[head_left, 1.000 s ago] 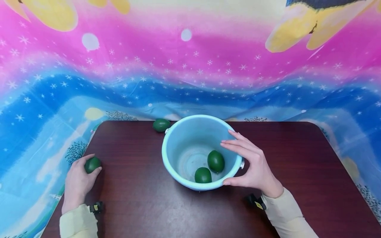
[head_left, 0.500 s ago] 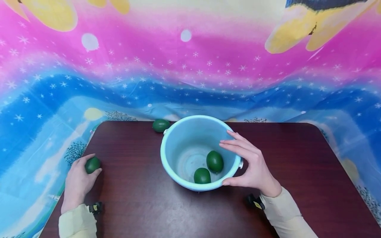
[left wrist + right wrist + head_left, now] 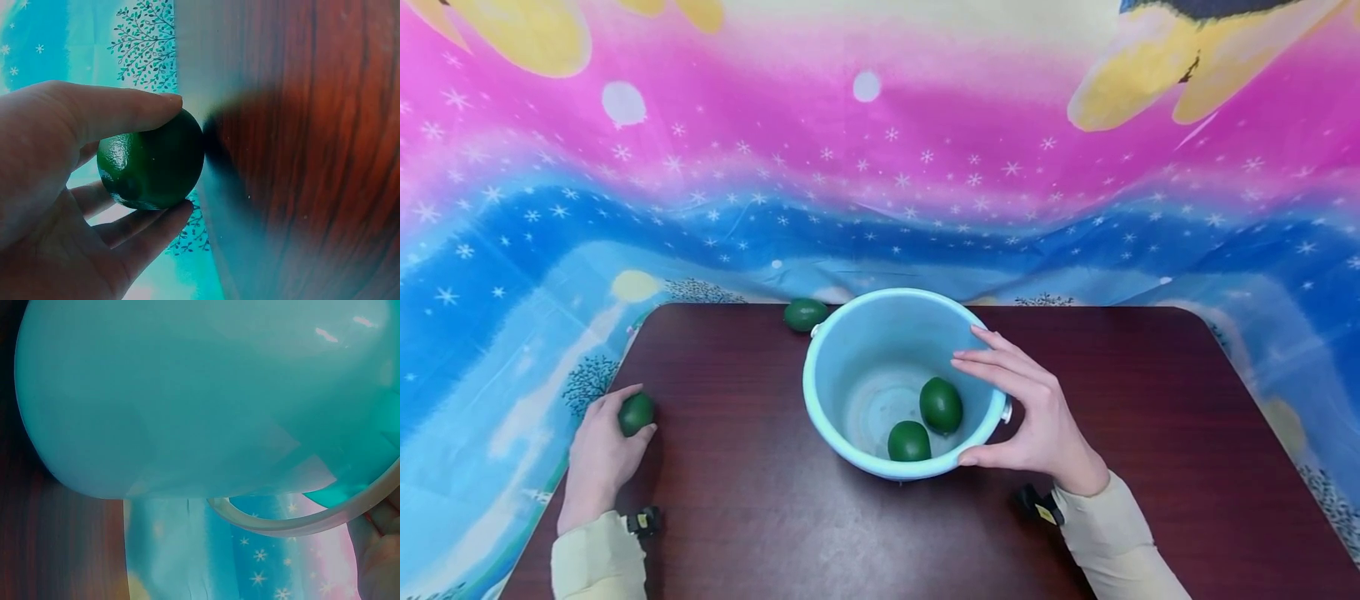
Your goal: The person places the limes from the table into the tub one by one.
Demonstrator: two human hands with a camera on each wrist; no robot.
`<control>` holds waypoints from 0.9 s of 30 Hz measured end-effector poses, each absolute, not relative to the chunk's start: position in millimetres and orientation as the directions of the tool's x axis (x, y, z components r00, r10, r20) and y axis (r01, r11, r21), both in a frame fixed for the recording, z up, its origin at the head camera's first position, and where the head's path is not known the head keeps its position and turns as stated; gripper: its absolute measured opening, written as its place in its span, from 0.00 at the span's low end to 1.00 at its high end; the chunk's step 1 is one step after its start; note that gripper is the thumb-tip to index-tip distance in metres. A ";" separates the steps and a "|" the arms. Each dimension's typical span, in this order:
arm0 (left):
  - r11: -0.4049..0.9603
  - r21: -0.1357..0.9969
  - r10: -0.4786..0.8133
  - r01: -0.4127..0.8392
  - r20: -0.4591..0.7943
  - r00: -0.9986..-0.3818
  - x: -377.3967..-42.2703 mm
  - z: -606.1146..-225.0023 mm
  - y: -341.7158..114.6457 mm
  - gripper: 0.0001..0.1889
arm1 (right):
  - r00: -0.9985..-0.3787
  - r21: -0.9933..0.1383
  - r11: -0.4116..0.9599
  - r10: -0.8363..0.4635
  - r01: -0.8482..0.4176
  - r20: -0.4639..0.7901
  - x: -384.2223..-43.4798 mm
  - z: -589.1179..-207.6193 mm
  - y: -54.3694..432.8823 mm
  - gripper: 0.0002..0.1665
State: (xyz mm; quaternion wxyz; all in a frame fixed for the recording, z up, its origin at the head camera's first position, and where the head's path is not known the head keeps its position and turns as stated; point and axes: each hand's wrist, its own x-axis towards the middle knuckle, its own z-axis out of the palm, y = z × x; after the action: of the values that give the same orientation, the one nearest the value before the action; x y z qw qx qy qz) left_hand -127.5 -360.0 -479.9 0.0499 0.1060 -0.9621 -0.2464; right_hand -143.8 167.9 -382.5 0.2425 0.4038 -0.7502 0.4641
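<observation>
My left hand (image 3: 601, 454) is at the table's left side, with thumb and fingers around a glossy dark green lime (image 3: 153, 165). In the left wrist view the thumb lies across one side of the lime and fingertips support the other. A light blue bucket (image 3: 842, 446) stands upright mid-table, and my right hand (image 3: 1033, 408) grips its right rim, fingers over the inside and thumb at the front edge. Two limes lie inside the bucket: one lime (image 3: 941, 406) on the right, another lime (image 3: 909, 442) nearer the front. The right wrist view is mostly filled by the bucket's side wall (image 3: 187, 406).
Another lime (image 3: 806, 315) lies by the table's back edge, just left of the bucket. The bucket's pale handle (image 3: 281, 526) hangs along its side. A patterned cloth (image 3: 880, 183) rises behind the dark wooden table (image 3: 752, 533) and runs down both sides.
My left hand has shifted very slightly to the right with the lime in it. The right hand keeps its grip on the bucket's rim, and the other limes lie as before.
</observation>
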 end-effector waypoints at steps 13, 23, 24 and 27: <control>0.783 0.589 -0.286 -0.201 0.054 -0.957 -140.9 -482.1 -346.7 0.40 | -0.553 -0.500 0.237 -0.373 -0.833 0.745 -145.1 -382.4 167.2 0.48; 0.755 0.648 -0.307 -0.100 0.216 -0.927 -153.1 -472.9 -331.1 0.38 | -0.549 -0.498 0.233 -0.376 -0.836 0.746 -144.4 -384.6 167.8 0.48; 0.750 0.656 -0.311 -0.083 0.238 -0.920 -154.5 -471.8 -328.9 0.38 | -0.549 -0.497 0.233 -0.376 -0.836 0.747 -144.4 -384.4 167.9 0.48; 0.740 0.672 -0.305 -0.017 0.314 -0.899 -160.3 -469.4 -321.9 0.38 | -0.546 -0.494 0.233 -0.374 -0.837 0.749 -144.3 -383.0 168.6 0.48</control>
State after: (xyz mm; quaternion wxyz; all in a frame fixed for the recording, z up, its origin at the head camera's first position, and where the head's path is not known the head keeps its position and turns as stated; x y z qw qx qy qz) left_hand -160.3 -321.9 -469.4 0.2066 0.0885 -0.9097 -0.3492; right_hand -144.3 168.6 -383.0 0.2482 0.4064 -0.7451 0.4670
